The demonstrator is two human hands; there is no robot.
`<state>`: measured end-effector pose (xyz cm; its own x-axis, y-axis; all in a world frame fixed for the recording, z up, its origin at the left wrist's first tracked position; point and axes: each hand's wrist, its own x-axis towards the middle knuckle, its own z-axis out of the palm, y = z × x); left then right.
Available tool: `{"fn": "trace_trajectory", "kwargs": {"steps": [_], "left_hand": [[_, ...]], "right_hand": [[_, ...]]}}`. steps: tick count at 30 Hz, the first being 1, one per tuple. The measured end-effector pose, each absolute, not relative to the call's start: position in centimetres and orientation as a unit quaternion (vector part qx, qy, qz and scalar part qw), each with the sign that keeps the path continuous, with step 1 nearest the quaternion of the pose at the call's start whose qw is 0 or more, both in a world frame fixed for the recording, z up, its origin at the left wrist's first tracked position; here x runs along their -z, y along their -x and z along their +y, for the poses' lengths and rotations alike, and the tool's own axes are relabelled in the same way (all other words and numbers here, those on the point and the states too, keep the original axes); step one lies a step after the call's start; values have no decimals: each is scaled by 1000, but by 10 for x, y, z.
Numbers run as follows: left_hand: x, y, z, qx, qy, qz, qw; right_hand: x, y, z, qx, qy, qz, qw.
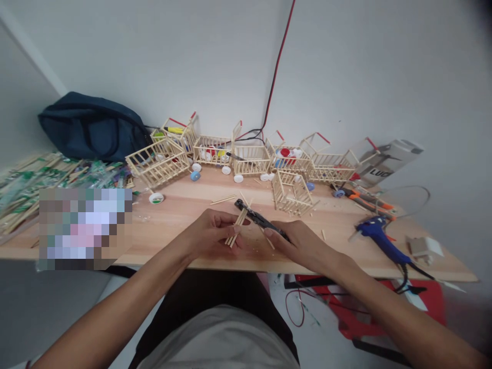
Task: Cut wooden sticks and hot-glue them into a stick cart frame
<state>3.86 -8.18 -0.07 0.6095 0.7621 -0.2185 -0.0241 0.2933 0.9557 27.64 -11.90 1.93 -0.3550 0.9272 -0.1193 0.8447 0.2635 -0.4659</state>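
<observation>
My left hand (215, 230) pinches a small bundle of thin wooden sticks (239, 225) over the wooden table (184, 215). My right hand (298, 241) grips a black-handled cutting tool (255, 215), whose tip lies against the sticks. Both hands are near the table's front edge, close together. A small stick-built cart frame (292, 192) stands just behind my right hand.
Several stick-built carts (249, 156) with bottle-cap wheels line the wall. A blue glue gun (380, 236) and orange-handled pliers (365, 200) lie at right. A dark blue bag (90, 125) and packets of sticks (34, 179) are at left. A red cable (277, 72) hangs down the wall.
</observation>
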Motion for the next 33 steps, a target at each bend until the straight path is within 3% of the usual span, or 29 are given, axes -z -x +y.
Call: {"fn": "trace_trajectory", "kwargs": {"steps": [15, 33], "left_hand": [[9, -48, -78, -286, -532, 328, 726], [19, -57, -71, -300, -525, 327, 726]], "right_hand": [[-16, -286, -116, -155, 565, -806, 83], [-8, -286, -99, -185, 587, -785, 71]]}}
